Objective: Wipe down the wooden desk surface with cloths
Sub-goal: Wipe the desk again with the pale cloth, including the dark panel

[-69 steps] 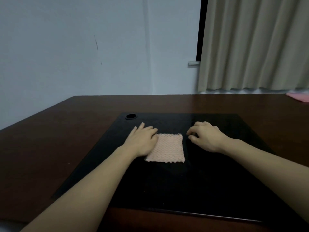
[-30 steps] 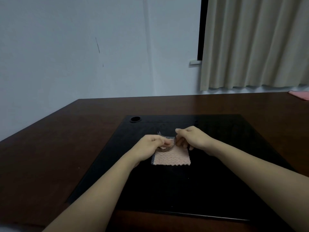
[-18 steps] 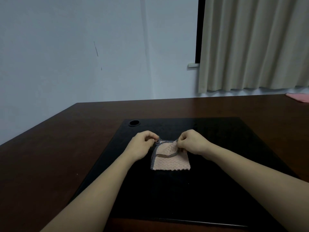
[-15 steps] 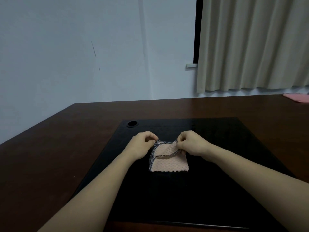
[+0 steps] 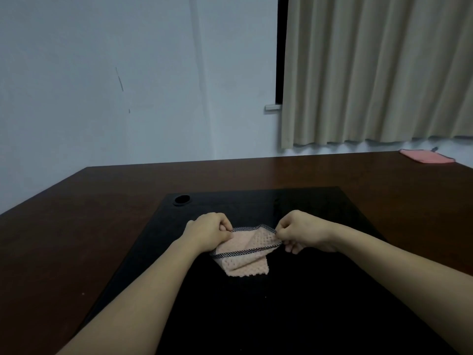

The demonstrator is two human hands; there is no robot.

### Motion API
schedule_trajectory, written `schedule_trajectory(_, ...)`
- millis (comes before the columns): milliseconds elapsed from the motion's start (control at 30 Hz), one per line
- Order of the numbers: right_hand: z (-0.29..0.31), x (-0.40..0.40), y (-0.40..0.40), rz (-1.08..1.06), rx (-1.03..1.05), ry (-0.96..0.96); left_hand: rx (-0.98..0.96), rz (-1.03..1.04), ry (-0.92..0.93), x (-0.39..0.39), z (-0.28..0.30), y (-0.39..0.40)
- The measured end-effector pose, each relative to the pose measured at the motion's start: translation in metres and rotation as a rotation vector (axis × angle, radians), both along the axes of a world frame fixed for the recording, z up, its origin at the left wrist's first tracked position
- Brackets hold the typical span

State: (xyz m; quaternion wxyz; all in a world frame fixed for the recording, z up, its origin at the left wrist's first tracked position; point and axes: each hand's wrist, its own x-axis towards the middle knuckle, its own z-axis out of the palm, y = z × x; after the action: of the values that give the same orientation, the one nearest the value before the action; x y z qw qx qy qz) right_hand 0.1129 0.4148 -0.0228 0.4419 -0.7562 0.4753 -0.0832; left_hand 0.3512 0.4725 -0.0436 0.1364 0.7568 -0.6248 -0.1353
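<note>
- While I am looking down at the desk (image 5: 76, 239), my left hand (image 5: 208, 233) and my right hand (image 5: 302, 233) are both holding the peach cloth (image 5: 243, 260) above the black mat (image 5: 281, 316).
- My left hand is pinching the left corner of the dark mesh edge (image 5: 245, 251) between curled fingers and thumb, and my right hand is pinching the right end of the same edge in the same way.
- Between the two hands the upper part of the cloth is hanging a little lifted, and the lower part is lying on the mat, near its middle.
- I am not finding any brand, label or writing that I can read on the cloth, the mat or the wall (image 5: 102, 85).
- Half a second ago the hands were closer together and the cloth was lying more square; now the hands are pulling apart and the mesh edge is stretching wider, so the cloth is looking more slanted.
- About two seconds ago the cloth was lying flat and folded, with my left hand flat on it.
- On the far right of the desk a pink cloth (image 5: 426, 156) is lying near the beige curtain (image 5: 378, 73).
- Near the far left corner of the mat a round hole (image 5: 182, 199) is showing.
</note>
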Motion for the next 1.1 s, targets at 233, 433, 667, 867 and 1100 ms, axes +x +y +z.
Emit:
schedule_trajectory(233,0.022,-0.022,-0.003,0.060,0.006,0.065,-0.001,-0.025,-0.048,-0.006,0.016,-0.001)
schedule_trajectory(433,0.039,-0.032,-0.006,0.061,-0.104,0.052,-0.104,-0.090,0.022,0.001,0.041,0.006)
schedule_trajectory(667,0.071,-0.033,-0.017,0.043,-0.331,0.079,-0.242,-0.131,0.042,0.014,0.084,0.013)
schedule_trajectory(867,0.119,-0.027,-0.028,0.073,-0.569,0.151,-0.379,-0.113,0.048,0.021,0.127,0.008)
schedule_trajectory(1100,0.179,-0.029,-0.039,0.100,-0.937,0.299,-0.483,-0.125,-0.034,0.024,0.187,0.002)
